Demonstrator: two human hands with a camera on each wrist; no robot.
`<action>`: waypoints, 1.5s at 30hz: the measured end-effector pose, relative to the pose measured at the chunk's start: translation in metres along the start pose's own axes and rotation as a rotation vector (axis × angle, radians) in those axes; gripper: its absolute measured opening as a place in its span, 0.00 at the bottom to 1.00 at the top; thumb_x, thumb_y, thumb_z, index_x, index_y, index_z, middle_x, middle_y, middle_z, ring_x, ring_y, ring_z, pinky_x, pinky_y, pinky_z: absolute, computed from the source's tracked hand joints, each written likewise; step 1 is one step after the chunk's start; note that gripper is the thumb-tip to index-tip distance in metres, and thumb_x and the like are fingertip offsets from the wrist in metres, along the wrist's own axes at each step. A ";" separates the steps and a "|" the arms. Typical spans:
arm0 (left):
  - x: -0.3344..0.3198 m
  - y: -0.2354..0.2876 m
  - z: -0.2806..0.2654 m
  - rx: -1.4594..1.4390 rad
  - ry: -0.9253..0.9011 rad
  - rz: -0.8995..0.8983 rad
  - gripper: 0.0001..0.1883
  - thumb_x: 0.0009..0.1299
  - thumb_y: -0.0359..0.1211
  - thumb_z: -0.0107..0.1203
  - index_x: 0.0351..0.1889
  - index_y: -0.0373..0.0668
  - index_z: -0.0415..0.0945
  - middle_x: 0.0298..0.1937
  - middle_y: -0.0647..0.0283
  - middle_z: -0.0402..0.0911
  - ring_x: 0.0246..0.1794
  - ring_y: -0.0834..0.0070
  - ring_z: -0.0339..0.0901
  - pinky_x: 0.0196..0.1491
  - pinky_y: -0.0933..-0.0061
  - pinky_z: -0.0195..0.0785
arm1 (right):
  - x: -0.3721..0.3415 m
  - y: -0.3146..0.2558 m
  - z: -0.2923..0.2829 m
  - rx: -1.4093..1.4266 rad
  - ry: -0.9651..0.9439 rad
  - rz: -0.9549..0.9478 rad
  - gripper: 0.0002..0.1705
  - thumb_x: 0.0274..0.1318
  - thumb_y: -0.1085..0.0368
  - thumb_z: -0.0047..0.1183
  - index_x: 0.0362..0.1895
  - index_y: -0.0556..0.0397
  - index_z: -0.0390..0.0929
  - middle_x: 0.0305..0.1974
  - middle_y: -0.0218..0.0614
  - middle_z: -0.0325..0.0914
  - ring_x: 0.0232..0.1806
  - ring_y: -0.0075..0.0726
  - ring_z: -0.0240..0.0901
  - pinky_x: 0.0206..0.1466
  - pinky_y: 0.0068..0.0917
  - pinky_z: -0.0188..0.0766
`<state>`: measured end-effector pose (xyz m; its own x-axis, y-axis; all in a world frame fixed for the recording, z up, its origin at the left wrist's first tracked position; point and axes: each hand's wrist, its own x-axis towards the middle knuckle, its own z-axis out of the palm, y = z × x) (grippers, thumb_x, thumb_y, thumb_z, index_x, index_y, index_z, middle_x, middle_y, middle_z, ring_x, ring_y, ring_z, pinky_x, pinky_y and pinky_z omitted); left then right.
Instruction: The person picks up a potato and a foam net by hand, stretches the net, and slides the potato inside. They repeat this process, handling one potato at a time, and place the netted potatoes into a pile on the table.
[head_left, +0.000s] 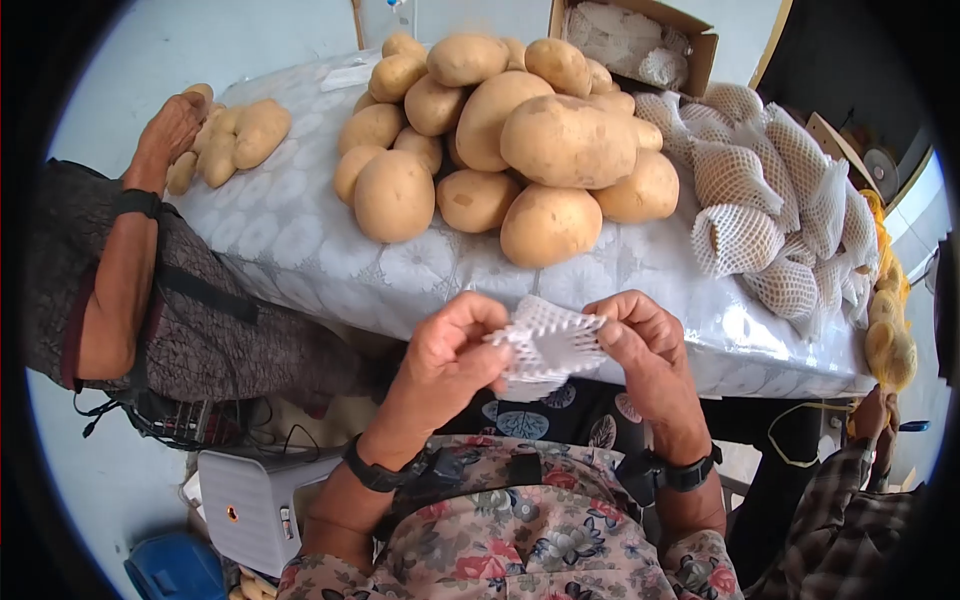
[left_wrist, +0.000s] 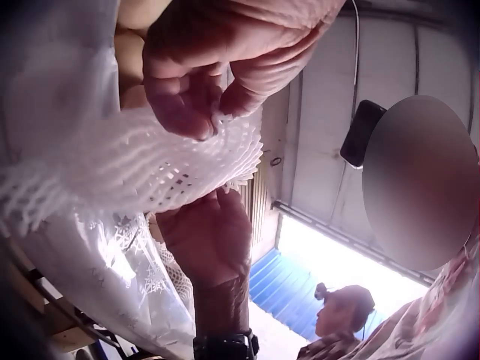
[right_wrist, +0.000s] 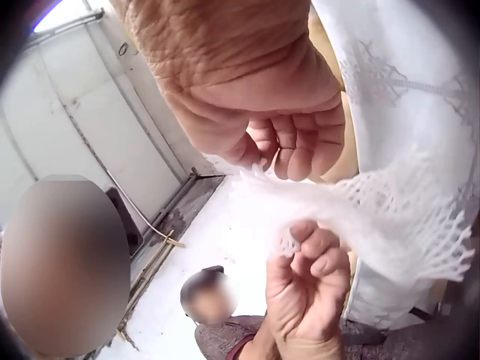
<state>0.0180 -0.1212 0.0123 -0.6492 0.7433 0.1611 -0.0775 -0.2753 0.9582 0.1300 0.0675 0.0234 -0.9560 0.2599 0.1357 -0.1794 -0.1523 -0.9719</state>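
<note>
A white foam net sleeve (head_left: 545, 345) is stretched between both hands in front of the table edge, its mouth spread. The left hand (head_left: 452, 350) pinches one side of the rim with thumb and fingers; the right hand (head_left: 645, 350) pinches the opposite side. In the left wrist view the net (left_wrist: 142, 161) hangs from the left hand (left_wrist: 225, 60), with the right hand (left_wrist: 210, 240) beyond it. The right wrist view shows the net (right_wrist: 360, 217) between the right hand (right_wrist: 247, 90) and the left hand (right_wrist: 311, 285).
Potatoes (head_left: 540, 140) are piled on the covered table (head_left: 300, 290). Netted potatoes (head_left: 740, 180) lie at the right, with a cardboard box (head_left: 700, 60) of nets behind. A person's hand (head_left: 175, 125) touches potatoes at the left; another person's hands (head_left: 875, 415) are at the far right.
</note>
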 end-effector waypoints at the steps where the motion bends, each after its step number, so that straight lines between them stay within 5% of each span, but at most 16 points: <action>1: 0.000 0.002 -0.003 -0.053 0.050 0.020 0.08 0.68 0.28 0.52 0.42 0.37 0.70 0.36 0.67 0.77 0.32 0.87 0.74 0.35 0.84 0.70 | 0.001 -0.009 0.002 -0.074 0.022 -0.046 0.12 0.57 0.65 0.57 0.42 0.58 0.73 0.39 0.31 0.77 0.38 0.22 0.71 0.43 0.19 0.66; 4: 0.002 0.014 -0.013 -0.221 0.122 0.062 0.09 0.67 0.28 0.53 0.44 0.38 0.70 0.38 0.67 0.78 0.36 0.86 0.75 0.41 0.81 0.71 | 0.021 -0.041 -0.002 -0.926 0.215 -0.548 0.23 0.48 0.65 0.63 0.48 0.57 0.71 0.44 0.40 0.76 0.43 0.39 0.74 0.48 0.29 0.69; 6: 0.005 0.024 -0.018 -0.331 0.137 0.089 0.09 0.67 0.28 0.54 0.44 0.39 0.71 0.39 0.66 0.79 0.38 0.85 0.75 0.44 0.79 0.71 | 0.046 -0.067 -0.001 -1.046 0.201 -0.691 0.34 0.39 0.65 0.67 0.54 0.56 0.68 0.50 0.47 0.73 0.52 0.53 0.69 0.56 0.39 0.66; 8: 0.013 0.024 -0.015 -0.269 0.124 0.119 0.09 0.67 0.29 0.55 0.43 0.38 0.71 0.39 0.67 0.79 0.37 0.85 0.75 0.43 0.79 0.71 | 0.072 -0.088 0.005 -1.262 0.116 -0.757 0.44 0.32 0.64 0.69 0.59 0.53 0.64 0.59 0.46 0.65 0.60 0.55 0.61 0.63 0.41 0.61; 17: 0.031 0.015 -0.002 -0.198 0.025 0.086 0.08 0.68 0.28 0.52 0.44 0.37 0.70 0.37 0.66 0.78 0.33 0.86 0.74 0.33 0.83 0.70 | 0.152 -0.091 -0.021 -1.503 -0.192 -0.430 0.54 0.30 0.56 0.69 0.65 0.57 0.58 0.58 0.50 0.66 0.61 0.54 0.61 0.64 0.39 0.61; 25: 0.029 0.033 -0.002 -0.267 0.047 0.155 0.10 0.69 0.30 0.53 0.46 0.37 0.70 0.41 0.64 0.79 0.36 0.82 0.77 0.33 0.79 0.74 | 0.144 -0.079 -0.026 -1.252 -0.030 -0.631 0.49 0.26 0.53 0.66 0.57 0.62 0.62 0.47 0.52 0.70 0.50 0.52 0.69 0.55 0.39 0.67; 30: 0.033 0.056 0.018 -0.166 0.012 0.218 0.12 0.70 0.32 0.53 0.48 0.36 0.69 0.41 0.61 0.79 0.35 0.81 0.77 0.31 0.77 0.74 | 0.134 -0.075 -0.050 -0.677 0.298 -0.478 0.52 0.26 0.52 0.66 0.58 0.66 0.60 0.49 0.48 0.70 0.50 0.41 0.70 0.53 0.34 0.70; 35: 0.055 0.016 0.041 -0.117 -0.136 0.159 0.12 0.69 0.32 0.54 0.45 0.36 0.68 0.37 0.65 0.78 0.31 0.85 0.74 0.32 0.83 0.70 | 0.109 -0.065 -0.087 0.004 0.226 -0.486 0.47 0.41 0.48 0.60 0.60 0.65 0.60 0.53 0.47 0.69 0.54 0.39 0.69 0.56 0.34 0.68; 40: 0.082 0.009 0.062 0.031 -0.089 0.169 0.07 0.69 0.29 0.52 0.40 0.38 0.67 0.32 0.71 0.74 0.30 0.88 0.71 0.31 0.82 0.68 | 0.037 -0.066 -0.095 0.250 0.250 -0.402 0.46 0.48 0.42 0.54 0.63 0.62 0.56 0.55 0.48 0.67 0.54 0.48 0.68 0.56 0.42 0.68; 44: 0.081 0.017 0.083 0.671 0.084 0.887 0.11 0.57 0.20 0.55 0.36 0.39 0.69 0.28 0.62 0.75 0.26 0.71 0.75 0.31 0.74 0.70 | -0.009 -0.081 -0.084 0.618 -0.012 -0.403 0.58 0.41 0.36 0.60 0.70 0.47 0.45 0.58 0.54 0.62 0.55 0.57 0.66 0.49 0.53 0.71; 45: 0.078 0.013 0.087 0.665 0.045 0.869 0.13 0.54 0.19 0.55 0.35 0.39 0.69 0.28 0.58 0.74 0.26 0.64 0.75 0.32 0.70 0.71 | -0.022 -0.088 -0.074 0.560 -0.005 -0.409 0.64 0.36 0.36 0.63 0.71 0.46 0.40 0.55 0.54 0.65 0.51 0.56 0.68 0.46 0.50 0.73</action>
<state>0.0325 -0.0142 0.0579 -0.3127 0.4277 0.8481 0.8355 -0.3009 0.4597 0.1837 0.1458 0.0914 -0.7871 0.3972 0.4720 -0.6169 -0.5130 -0.5969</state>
